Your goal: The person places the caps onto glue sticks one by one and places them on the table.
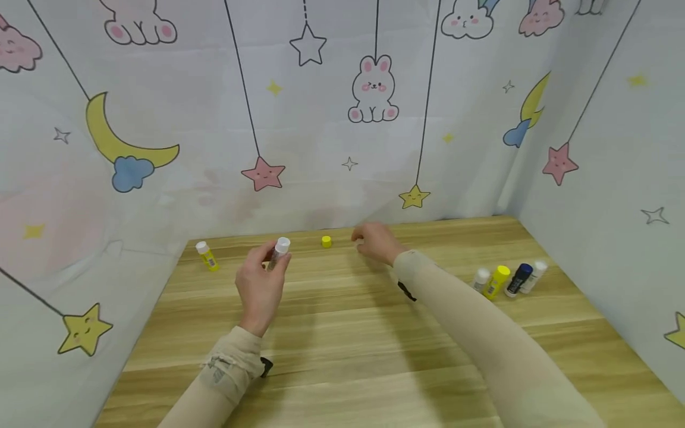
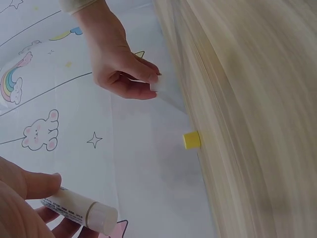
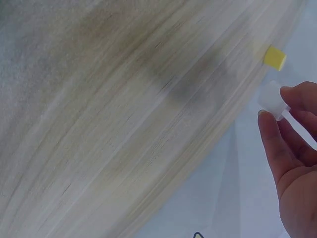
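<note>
In the head view my left hand [image 1: 260,291] holds a white glue stick [image 1: 278,252] upright above the wooden table. The left wrist view shows thumb and fingers around its printed tube [image 2: 74,206], with a whitish end pointing away from the palm. Near the back edge, my right hand [image 1: 377,243] pinches a small white cap [image 3: 273,100] between thumb and fingertips, seen in both wrist views. A yellow cap [image 1: 326,242] stands on the table between the hands. Left of my left hand is a yellow glue stick [image 1: 208,257] with a white top.
Several glue sticks stand grouped at the right: a white one [image 1: 480,279], a yellow one [image 1: 497,282], one with a dark blue cap [image 1: 519,279] and another white one [image 1: 534,277]. A cartoon-printed curtain [image 1: 321,137] hangs behind the wooden table [image 1: 342,356] and along its sides.
</note>
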`<state>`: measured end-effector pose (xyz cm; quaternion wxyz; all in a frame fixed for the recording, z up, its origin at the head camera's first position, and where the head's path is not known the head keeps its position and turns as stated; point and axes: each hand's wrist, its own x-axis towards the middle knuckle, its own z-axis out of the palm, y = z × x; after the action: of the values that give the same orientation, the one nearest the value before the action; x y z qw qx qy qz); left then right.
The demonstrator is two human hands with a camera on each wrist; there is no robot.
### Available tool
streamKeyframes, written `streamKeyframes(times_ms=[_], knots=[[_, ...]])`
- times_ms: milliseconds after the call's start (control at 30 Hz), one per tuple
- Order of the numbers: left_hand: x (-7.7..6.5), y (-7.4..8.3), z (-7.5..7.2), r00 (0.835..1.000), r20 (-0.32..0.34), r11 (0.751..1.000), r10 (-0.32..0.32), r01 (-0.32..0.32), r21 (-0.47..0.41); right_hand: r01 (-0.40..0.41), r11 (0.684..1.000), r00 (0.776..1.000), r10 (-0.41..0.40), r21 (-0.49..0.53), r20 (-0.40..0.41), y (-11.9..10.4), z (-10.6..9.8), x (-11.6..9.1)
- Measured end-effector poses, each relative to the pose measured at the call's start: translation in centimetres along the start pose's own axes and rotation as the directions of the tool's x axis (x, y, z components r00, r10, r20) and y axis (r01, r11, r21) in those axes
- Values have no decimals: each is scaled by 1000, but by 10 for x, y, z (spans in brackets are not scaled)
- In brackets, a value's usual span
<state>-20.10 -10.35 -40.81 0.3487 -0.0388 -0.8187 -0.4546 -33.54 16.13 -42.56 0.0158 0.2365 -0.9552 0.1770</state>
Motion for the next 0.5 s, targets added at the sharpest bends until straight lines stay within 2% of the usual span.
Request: streamKeyframes(times_ms=[200, 500], knots=[[-2, -3, 1, 1000, 3, 1000, -7, 7, 4, 0, 998, 1000, 0, 58, -2, -3, -4, -6], [-1, -8, 2, 1000, -8, 1000, -19, 19, 3, 19, 989, 998, -9, 146, -66, -1, -12, -24]])
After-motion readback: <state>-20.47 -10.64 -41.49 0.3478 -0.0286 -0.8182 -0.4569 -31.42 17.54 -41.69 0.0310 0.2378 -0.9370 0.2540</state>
